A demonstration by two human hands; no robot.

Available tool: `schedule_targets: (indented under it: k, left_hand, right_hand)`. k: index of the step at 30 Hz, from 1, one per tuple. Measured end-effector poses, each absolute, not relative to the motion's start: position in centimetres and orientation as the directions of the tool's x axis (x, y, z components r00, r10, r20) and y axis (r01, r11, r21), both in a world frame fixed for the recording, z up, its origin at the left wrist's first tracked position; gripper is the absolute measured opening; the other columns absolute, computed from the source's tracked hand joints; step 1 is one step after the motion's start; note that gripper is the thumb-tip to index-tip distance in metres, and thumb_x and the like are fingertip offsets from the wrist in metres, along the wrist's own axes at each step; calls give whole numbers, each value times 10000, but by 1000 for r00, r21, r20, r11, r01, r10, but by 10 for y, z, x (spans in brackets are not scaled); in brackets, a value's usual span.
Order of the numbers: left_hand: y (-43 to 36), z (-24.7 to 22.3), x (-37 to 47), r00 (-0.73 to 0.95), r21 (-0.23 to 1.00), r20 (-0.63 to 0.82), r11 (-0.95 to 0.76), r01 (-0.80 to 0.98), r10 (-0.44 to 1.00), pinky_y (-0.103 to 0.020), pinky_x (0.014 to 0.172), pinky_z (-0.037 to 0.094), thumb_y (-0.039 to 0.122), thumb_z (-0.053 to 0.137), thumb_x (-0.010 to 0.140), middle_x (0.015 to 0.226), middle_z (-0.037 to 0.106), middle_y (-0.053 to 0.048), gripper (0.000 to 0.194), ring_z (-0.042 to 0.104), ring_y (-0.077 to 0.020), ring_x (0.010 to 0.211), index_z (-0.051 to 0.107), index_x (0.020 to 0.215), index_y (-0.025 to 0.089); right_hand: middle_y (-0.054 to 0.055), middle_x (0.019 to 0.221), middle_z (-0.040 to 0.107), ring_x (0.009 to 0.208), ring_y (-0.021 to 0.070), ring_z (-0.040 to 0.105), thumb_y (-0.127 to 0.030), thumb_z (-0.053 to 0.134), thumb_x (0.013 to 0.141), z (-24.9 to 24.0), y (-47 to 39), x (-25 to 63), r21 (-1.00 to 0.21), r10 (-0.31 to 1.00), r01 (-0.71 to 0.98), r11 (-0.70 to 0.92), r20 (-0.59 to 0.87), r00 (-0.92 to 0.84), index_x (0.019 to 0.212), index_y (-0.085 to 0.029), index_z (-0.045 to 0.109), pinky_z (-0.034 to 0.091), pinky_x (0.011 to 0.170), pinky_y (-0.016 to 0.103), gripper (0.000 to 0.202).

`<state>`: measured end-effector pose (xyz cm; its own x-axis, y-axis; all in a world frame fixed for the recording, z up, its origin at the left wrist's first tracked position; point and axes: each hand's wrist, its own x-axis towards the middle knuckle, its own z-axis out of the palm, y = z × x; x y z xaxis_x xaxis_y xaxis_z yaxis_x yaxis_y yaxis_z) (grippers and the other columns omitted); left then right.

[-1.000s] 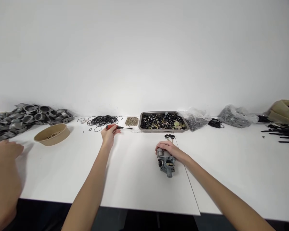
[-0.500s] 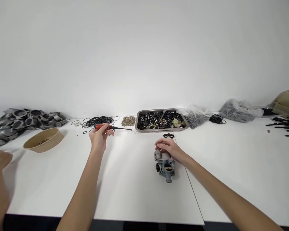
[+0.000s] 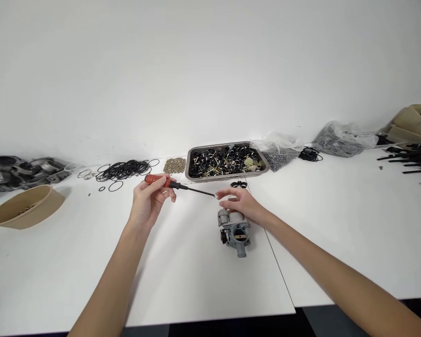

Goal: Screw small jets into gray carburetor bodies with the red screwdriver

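My left hand (image 3: 149, 199) is closed round the red handle of a screwdriver (image 3: 166, 182), whose black shaft points right. Its tip is at the fingertips of my right hand (image 3: 243, 203); whether they touch it I cannot tell. The thumb and fingers of my right hand are apart, just above a grey metal carburetor-like part (image 3: 239, 236). That part stands on the white table (image 3: 196, 281), its round opening facing me. Small black rings (image 3: 238, 184) lie just behind my right hand.
Along the wall are grey castings (image 3: 7, 171), black rubber rings (image 3: 126, 170), brass bits (image 3: 174, 165), a metal tray (image 3: 228, 177) of small parts, plastic bags (image 3: 344, 139) and black rods (image 3: 414, 159). A tan bowl (image 3: 42, 210) stands at the left.
My left hand has brought the screwdriver rightward, its tip now beside my right fingertips. The view has shifted a little, and another person's hand at the far left has left the picture.
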<state>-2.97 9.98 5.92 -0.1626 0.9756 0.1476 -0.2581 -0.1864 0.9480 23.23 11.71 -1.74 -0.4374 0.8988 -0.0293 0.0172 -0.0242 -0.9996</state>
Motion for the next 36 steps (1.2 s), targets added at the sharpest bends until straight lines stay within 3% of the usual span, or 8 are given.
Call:
schedule_targets:
  k: [3,9,20,25,36]
  left_hand:
    - [98,55,-23,-124,950,144,-172,-259,982,-292,436,486,223,711,712,789,682,-117,168,574,-143,482,687,807,86]
    - [97,53,-20,-89,951,153,-171,-257,984,-299,441,491,218,715,722,811,684,-119,163,583,-148,481,684,809,84]
    - [97,50,-17,-54,957,137,-146,-251,989,-325,446,510,219,737,712,837,691,-131,191,596,-160,501,696,831,76]
    - [96,49,-16,-40,962,131,-137,-235,991,-332,445,507,218,742,704,828,683,-127,185,593,-164,503,688,811,77]
    - [94,51,-13,-37,965,151,-155,-211,988,-342,458,510,223,739,720,837,670,-116,185,588,-161,515,671,824,86]
  right_hand:
    - [67,1157,673,829,155,655,-348,778,742,-21,119,233,-999,897,30,-21,-33,-441,1060,-215,714,527,673,261,351]
    - [22,714,677,640,139,620,-389,791,721,-20,119,234,-996,889,66,-57,-80,-450,1072,-174,718,473,572,250,418]
    - [81,1001,714,851,193,671,-381,820,669,-18,119,231,-999,902,36,-14,-29,-430,804,-160,750,532,708,295,268]
    - [77,956,710,774,168,658,-358,816,675,-18,120,231,-998,905,49,-26,-44,-422,799,-163,749,520,668,288,241]
    - [65,918,701,809,176,656,-322,800,672,-17,119,231,-996,904,79,-38,-68,-423,718,-164,711,522,722,305,187]
